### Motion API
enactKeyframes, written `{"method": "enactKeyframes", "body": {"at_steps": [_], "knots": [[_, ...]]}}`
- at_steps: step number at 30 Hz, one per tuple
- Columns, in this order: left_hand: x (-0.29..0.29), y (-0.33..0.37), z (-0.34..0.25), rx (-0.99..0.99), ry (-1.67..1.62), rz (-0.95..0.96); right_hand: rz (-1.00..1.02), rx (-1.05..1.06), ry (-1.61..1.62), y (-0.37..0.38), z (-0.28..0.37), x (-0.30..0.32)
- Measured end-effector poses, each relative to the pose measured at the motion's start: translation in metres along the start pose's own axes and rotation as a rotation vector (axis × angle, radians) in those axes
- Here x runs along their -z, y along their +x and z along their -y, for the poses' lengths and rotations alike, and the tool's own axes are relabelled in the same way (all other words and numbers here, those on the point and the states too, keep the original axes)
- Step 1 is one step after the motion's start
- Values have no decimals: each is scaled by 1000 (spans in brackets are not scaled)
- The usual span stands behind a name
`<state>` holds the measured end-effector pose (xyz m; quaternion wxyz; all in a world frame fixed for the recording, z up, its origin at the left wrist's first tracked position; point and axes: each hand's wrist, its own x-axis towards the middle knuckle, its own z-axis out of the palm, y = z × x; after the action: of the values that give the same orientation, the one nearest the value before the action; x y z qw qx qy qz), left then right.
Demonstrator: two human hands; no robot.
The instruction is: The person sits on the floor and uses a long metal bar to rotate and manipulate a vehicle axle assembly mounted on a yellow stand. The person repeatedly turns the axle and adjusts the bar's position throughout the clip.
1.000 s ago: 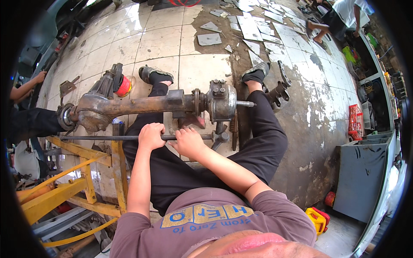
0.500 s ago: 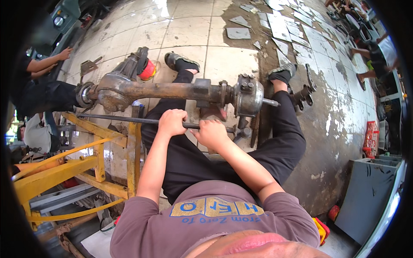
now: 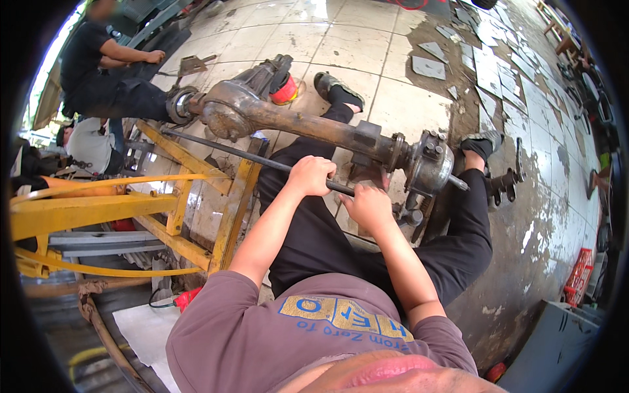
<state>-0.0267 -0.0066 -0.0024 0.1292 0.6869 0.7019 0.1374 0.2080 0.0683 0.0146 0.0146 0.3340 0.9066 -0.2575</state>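
Observation:
A long dark metal rod (image 3: 226,149) runs beside a rusty axle housing (image 3: 308,124), on the side toward me. My left hand (image 3: 311,175) is closed around the rod near its middle. Further right, my right hand (image 3: 368,208) grips the same rod close to its right end. That end meets a rounded joint (image 3: 411,217) below the round hub (image 3: 429,164); whether they are fixed together I cannot tell. The housing swells into a bulging differential case (image 3: 226,110) on the left. My legs are spread, reaching under or past the axle.
A yellow metal frame (image 3: 98,215) stands at my left. Beyond the axle's left end sits a person in dark clothes (image 3: 98,72). A red container (image 3: 284,88) is behind the axle. Broken tiles (image 3: 488,72) lie far right; a grey metal cabinet (image 3: 550,347) stands near right.
My view has turned, so the axle and frame appear shifted right and tilted, and more of the seated person shows. Both my hands keep their grip on the rod.

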Motion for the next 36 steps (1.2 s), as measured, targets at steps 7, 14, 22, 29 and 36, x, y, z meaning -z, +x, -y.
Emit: {"method": "enactKeyframes", "body": {"at_steps": [7,14,22,29,36], "knots": [[3,2,1,8,17,26,-31,-3,25,-1,-5,-5],[1,3,0,-2,16,24,-156,54,4,-10,-7,-9],[0,2,3,7,14,26,-229,124,-36,-16,-1,-7],[1,-1,2,13,24,30,-174,106,-28,-12,-3,-3],[0,-2,1,25,18,8,-105,89,-13,-14,-2,15]]}}
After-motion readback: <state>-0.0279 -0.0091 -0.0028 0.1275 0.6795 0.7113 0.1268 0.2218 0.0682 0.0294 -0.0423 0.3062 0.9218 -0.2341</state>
